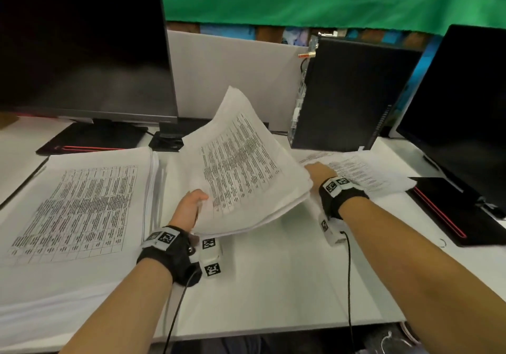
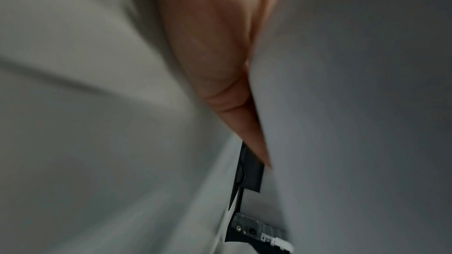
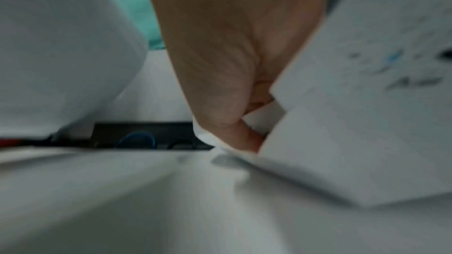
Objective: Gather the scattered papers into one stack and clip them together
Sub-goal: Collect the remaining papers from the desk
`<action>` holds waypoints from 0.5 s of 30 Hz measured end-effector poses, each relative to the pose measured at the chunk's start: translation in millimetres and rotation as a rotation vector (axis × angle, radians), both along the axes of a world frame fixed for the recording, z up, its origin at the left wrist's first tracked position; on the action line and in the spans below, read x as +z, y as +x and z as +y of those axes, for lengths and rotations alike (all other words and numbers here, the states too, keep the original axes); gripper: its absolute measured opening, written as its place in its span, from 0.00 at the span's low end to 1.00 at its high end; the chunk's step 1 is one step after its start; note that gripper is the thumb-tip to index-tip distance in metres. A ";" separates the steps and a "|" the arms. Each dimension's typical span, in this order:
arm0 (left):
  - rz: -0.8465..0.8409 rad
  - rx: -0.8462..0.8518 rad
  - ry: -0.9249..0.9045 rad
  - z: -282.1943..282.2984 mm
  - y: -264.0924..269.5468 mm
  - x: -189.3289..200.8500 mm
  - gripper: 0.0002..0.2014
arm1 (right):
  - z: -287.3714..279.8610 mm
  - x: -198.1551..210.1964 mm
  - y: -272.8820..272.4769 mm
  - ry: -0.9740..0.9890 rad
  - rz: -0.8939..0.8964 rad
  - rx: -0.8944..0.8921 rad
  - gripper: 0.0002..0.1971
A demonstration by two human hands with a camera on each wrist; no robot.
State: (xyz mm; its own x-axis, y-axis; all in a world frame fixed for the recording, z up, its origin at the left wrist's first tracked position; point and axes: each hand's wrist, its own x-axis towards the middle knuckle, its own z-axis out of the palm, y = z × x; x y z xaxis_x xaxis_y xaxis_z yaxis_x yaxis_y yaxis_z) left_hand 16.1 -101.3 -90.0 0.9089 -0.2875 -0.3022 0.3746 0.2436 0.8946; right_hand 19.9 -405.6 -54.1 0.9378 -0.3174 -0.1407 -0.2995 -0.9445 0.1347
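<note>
My left hand (image 1: 191, 206) grips the near-left edge of a sheaf of printed papers (image 1: 241, 167), lifted off the desk and tilted up toward the back. In the left wrist view the fingers (image 2: 220, 55) press against the sheaf's blank underside (image 2: 354, 103). My right hand (image 1: 320, 173) reaches onto loose printed sheets (image 1: 367, 173) lying at the right by the computer tower. In the right wrist view the thumb (image 3: 244, 138) pinches the corner of these sheets (image 3: 354, 123). A thick stack of printed pages (image 1: 82, 203) lies flat at the left.
A large dark monitor (image 1: 82, 47) stands at the back left, a black computer tower (image 1: 350, 93) at the back right, and a second monitor (image 1: 465, 102) at the far right. A black pad with a red stripe (image 1: 451, 211) lies right. The white desk (image 1: 273, 285) ends near me.
</note>
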 end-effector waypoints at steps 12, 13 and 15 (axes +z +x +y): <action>0.079 -0.085 0.013 -10.9 -3.4 -1.0 0.14 | 78.7 110.0 -57.8 0.058 -0.348 0.445 0.16; 0.086 -0.094 -0.028 -10.9 -4.5 0.8 0.15 | 94.7 99.4 -68.0 0.028 -0.347 0.534 0.15; 0.091 -0.104 -0.139 -9.2 -2.9 3.7 0.17 | 118.7 71.3 -83.3 0.032 -0.294 0.696 0.13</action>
State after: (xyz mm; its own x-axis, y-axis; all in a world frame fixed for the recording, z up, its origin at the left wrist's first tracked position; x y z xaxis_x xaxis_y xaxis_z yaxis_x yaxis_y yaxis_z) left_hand 13.2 -110.4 -86.3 0.8429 -0.4232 -0.3324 0.4816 0.3179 0.8167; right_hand -63.4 -286.9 17.2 0.9204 0.3622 0.1473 0.3486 -0.9307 0.1103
